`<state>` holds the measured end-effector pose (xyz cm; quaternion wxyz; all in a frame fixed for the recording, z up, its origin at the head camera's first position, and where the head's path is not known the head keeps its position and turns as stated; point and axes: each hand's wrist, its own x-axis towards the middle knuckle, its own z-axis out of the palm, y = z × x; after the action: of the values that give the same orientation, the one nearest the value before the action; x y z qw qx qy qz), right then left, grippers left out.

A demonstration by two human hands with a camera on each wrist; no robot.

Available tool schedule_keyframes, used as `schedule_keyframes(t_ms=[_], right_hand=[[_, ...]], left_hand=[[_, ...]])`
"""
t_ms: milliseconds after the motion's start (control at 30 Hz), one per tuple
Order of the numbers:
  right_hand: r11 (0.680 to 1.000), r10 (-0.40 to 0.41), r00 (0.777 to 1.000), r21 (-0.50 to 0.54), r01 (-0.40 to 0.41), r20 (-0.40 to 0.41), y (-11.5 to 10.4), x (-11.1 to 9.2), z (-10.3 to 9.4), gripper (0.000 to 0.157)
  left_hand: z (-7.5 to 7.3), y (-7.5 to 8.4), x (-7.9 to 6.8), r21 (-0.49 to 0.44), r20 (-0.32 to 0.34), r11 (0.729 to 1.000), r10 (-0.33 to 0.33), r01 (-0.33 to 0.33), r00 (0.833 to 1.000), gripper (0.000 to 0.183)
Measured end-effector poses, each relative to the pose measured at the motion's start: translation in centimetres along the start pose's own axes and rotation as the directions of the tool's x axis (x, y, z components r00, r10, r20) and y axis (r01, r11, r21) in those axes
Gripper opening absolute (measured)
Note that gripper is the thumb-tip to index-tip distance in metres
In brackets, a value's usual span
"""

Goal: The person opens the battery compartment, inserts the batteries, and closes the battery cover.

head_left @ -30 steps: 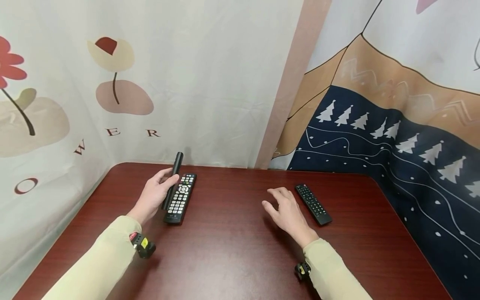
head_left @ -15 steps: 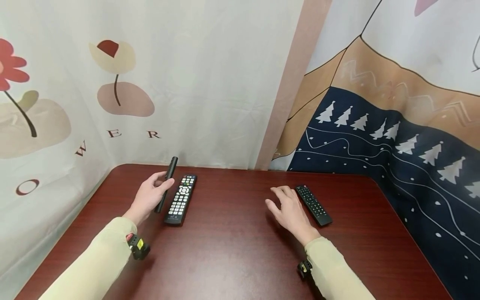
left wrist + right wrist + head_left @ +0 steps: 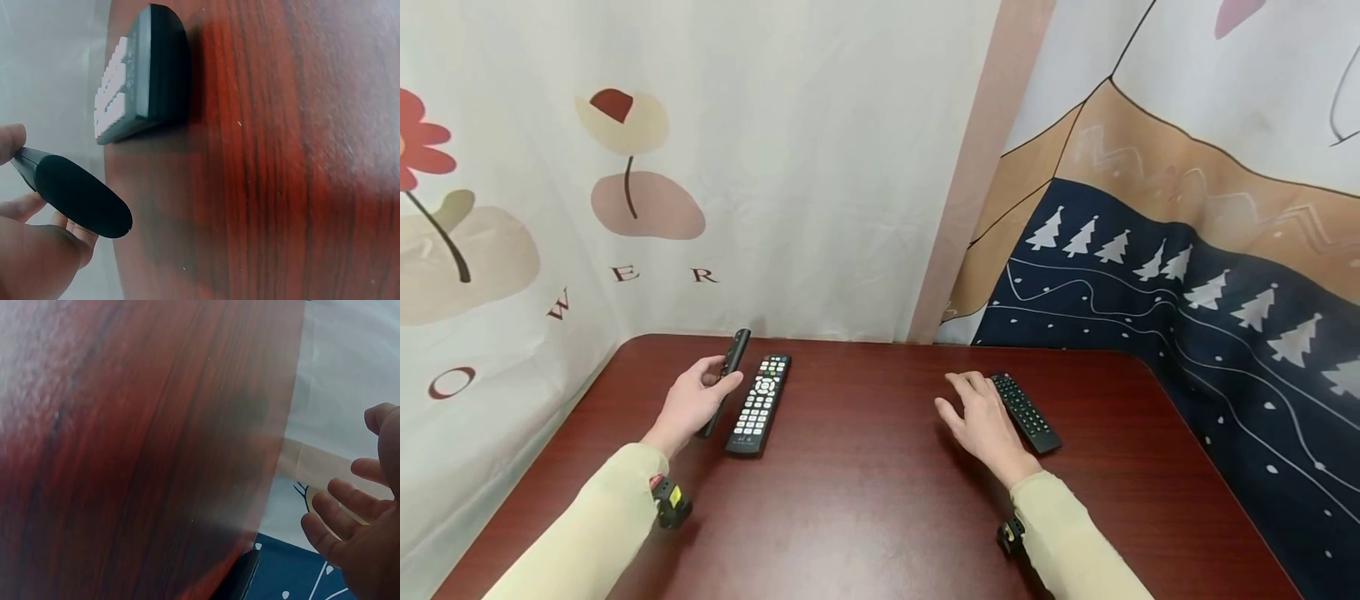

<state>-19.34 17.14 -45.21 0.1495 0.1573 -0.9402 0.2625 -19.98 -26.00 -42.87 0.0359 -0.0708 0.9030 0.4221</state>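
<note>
My left hand pinches a slim black remote control between thumb and fingers, tilted on its edge over the left part of the table. In the left wrist view, the rounded dark end of that remote shows apart from the tabletop. Just right of it lies a larger black remote with white buttons, face up. Over on the right, my right hand hovers with relaxed fingers and holds nothing. Close beside it a third black remote lies face up at a slant, partly covered by the hand.
The reddish-brown wooden table ends at a pale printed curtain behind it. A navy curtain with white trees hangs along the right side. A small black camera is strapped to the left wrist.
My left hand has moved left and toward me with the slim remote, away from above the white-buttoned one, and the remote has turned. My right hand shifted slightly right, toward the right remote.
</note>
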Motion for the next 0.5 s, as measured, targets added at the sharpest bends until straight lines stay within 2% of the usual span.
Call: schedule_keyframes(t_ms=[267, 500], right_hand=[[0.999, 0.029, 0.999, -0.025, -0.028, 0.032, 0.5, -0.3, 0.2, 0.045], [0.999, 0.013, 1.0, -0.031, -0.012, 0.016, 0.9, 0.1, 0.2, 0.046]], left_hand=[[0.2, -1.2, -0.1, 0.072, -0.006, 0.997, -0.006, 0.006, 1.0, 0.071], [-0.1, -1.7, 0.2, 0.141, -0.037, 0.99, 0.012, -0.007, 0.999, 0.069]])
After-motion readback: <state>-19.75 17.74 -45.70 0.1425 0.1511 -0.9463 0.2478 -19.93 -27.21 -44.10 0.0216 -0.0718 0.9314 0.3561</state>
